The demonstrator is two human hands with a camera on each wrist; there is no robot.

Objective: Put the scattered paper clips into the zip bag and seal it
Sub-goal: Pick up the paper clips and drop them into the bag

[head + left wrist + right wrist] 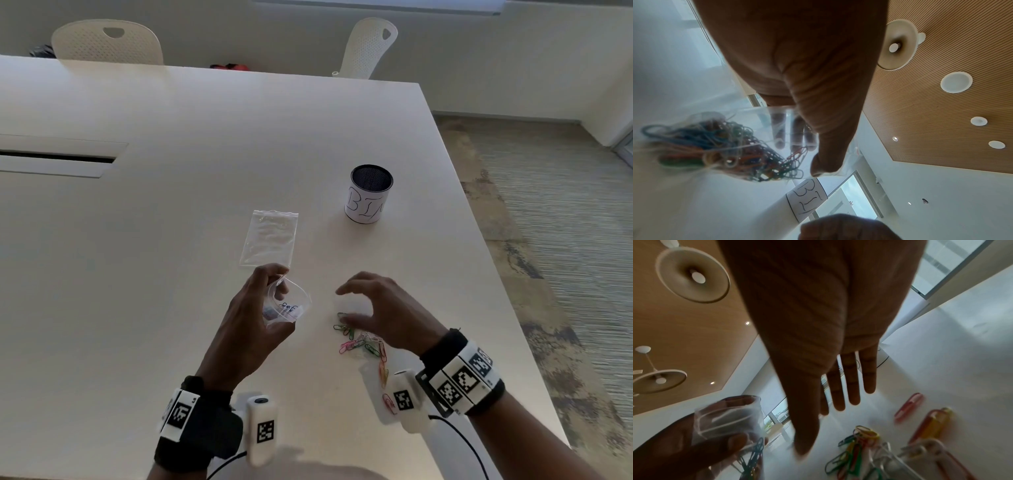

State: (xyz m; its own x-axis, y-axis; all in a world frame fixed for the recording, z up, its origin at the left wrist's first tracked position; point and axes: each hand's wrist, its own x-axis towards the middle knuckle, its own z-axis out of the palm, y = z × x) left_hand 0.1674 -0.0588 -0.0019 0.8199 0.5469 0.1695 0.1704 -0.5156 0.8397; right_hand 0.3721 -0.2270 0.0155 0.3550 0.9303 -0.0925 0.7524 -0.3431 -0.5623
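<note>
My left hand point(260, 308) holds a small clear zip bag point(287, 305) by its mouth, thumb and fingers keeping it open; several coloured paper clips point(719, 149) lie inside the zip bag point(764, 129). My right hand point(373, 308) hovers open, fingers spread, over a loose pile of coloured paper clips point(363, 342) on the white table point(171, 257), just right of the bag. In the right wrist view the fingers point(851, 386) are straight above the clips point(869, 451), holding nothing, with the bag point(727, 418) at lower left.
A second, empty zip bag point(270, 240) lies flat on the table just beyond my left hand. A mesh cup labelled "BIN" point(370, 195) stands further back on the right. The table's right edge point(496, 274) runs close to the clip pile. Two white chairs point(106, 42) stand behind.
</note>
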